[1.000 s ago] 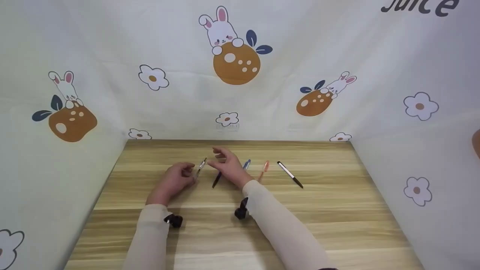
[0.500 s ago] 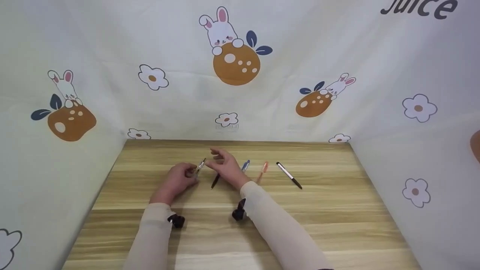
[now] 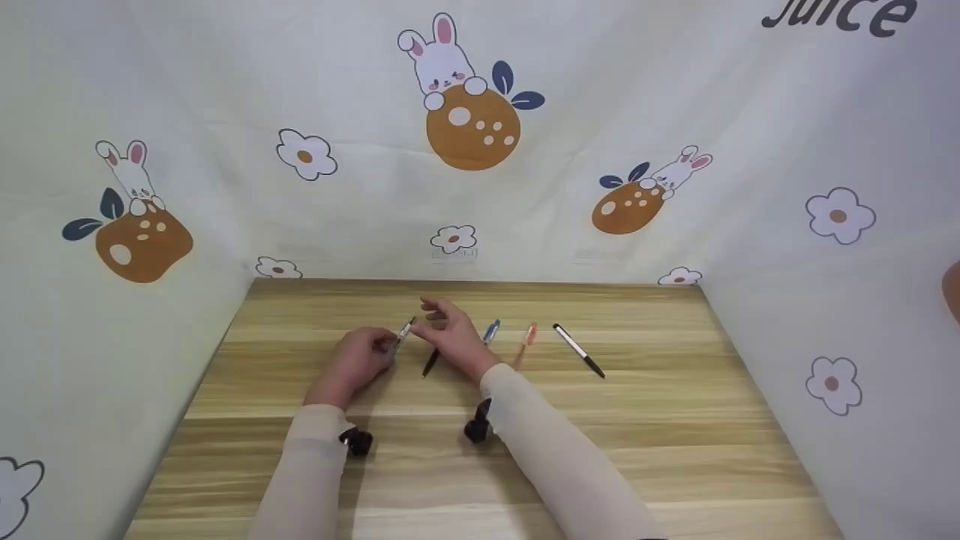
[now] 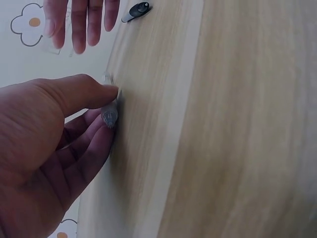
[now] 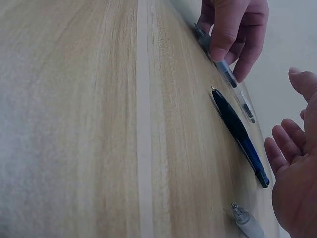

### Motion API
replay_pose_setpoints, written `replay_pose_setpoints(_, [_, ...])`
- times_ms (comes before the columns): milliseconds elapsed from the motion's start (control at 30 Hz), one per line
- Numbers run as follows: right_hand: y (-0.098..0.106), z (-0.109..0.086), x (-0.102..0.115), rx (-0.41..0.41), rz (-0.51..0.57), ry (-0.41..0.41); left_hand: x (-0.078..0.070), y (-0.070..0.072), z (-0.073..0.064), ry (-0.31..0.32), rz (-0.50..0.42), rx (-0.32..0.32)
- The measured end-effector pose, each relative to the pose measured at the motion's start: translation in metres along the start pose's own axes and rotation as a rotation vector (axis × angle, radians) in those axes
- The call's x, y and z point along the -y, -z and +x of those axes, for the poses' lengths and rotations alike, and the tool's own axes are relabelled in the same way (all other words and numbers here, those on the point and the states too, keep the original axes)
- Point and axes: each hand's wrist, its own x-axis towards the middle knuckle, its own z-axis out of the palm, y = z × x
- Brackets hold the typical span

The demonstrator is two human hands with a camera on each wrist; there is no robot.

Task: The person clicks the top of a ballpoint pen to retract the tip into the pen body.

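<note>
In the head view my left hand (image 3: pixel 358 358) pinches a clear-barrelled pen (image 3: pixel 406 328) between thumb and fingers, low over the table. Its rounded grey end (image 4: pixel 109 117) faces the left wrist camera, and its clear barrel (image 5: pixel 225 73) lies slantwise in the right wrist view. To the right, my right hand (image 3: pixel 456 339) hovers with fingers apart, holding nothing. Beneath it lies a dark blue pen (image 5: pixel 240 129), partly hidden in the head view. A pen with a blue top (image 3: pixel 491 331) shows just behind the right wrist, its lower part covered.
Right of the hands lie an orange pen (image 3: pixel 529 336) and a white pen with black ends (image 3: pixel 578 350). The wood-grain table (image 3: pixel 420 465) ends at a printed cloth (image 3: pixel 360 210) along the back and sides.
My left hand has shifted slightly to the right, its fingers still on the clear pen. The right hand has drifted a little left, then stayed nearly still. The other pens lie as before.
</note>
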Motion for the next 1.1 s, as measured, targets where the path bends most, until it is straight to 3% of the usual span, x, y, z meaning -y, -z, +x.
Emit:
replay_pose_setpoints(267, [0.0,0.002,-0.001,-0.024,0.003,0.004,-0.003,0.001,0.0,0.003,0.019,-0.014])
replay_pose_setpoints(467, [-0.001,0.004,-0.001,-0.077,0.007,0.018,-0.011,0.006,-0.001,0.012,-0.023,-0.025])
replay_pose_setpoints(733, [-0.003,0.007,0.005,-0.142,0.008,-0.026,-0.018,0.008,0.0,0.02,-0.069,-0.017])
replay_pose_setpoints(900, [-0.003,0.008,0.007,-0.19,0.03,-0.052,-0.022,0.01,0.0,-0.011,-0.08,-0.025])
replay_pose_setpoints(1100, [-0.004,0.009,0.009,-0.215,0.064,-0.057,-0.03,0.009,-0.001,0.008,-0.118,-0.018])
